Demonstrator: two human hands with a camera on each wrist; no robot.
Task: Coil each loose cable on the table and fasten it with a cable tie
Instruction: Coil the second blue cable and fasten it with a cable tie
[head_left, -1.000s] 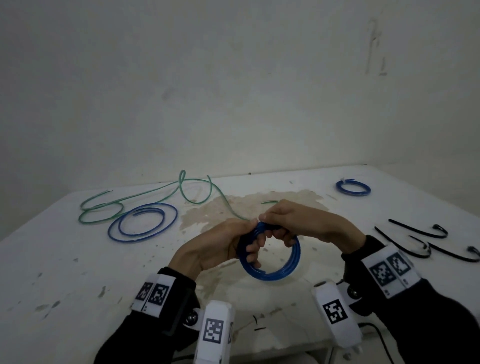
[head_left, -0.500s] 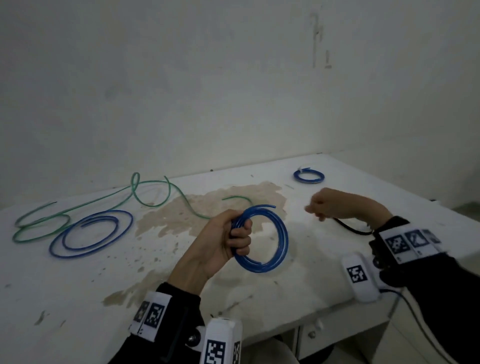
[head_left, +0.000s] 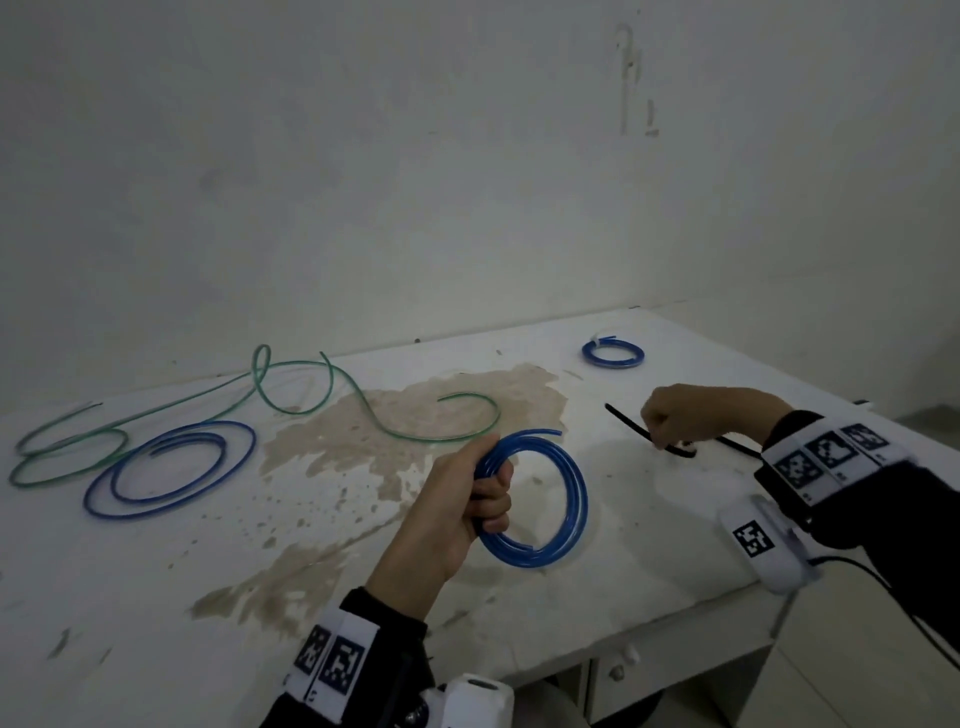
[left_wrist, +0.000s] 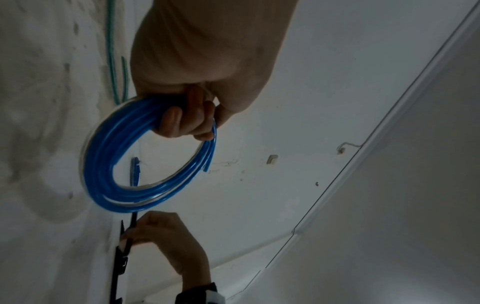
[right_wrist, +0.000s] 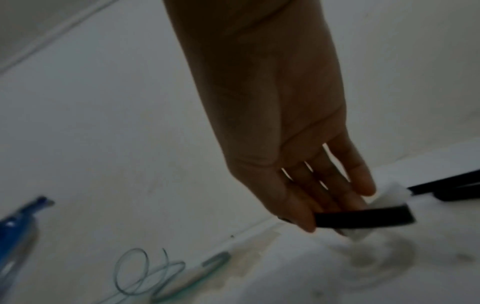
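Note:
My left hand (head_left: 480, 493) grips a coiled blue cable (head_left: 569, 499) above the table's middle, holding the ring upright; the same blue coil (left_wrist: 109, 164) hangs from its curled fingers (left_wrist: 182, 123) in the left wrist view. To the right, my right hand (head_left: 670, 421) pinches a black cable tie (head_left: 626, 418) lifted just off the table. In the right wrist view that black tie (right_wrist: 363, 220) sticks out from between thumb and fingers. A loose green cable (head_left: 322, 395) and a loose dark blue cable (head_left: 166, 467) lie at the left.
A small tied blue coil (head_left: 613, 354) rests at the far right of the white, stained table (head_left: 363, 519). More black ties (right_wrist: 454, 188) lie near my right hand. The table's front edge (head_left: 649, 623) with a drawer below runs close to my wrists.
My right hand let go of the blue coil, went right and picked up a black cable tie. The left hand alone keeps hold of the coil and has tipped it upright.

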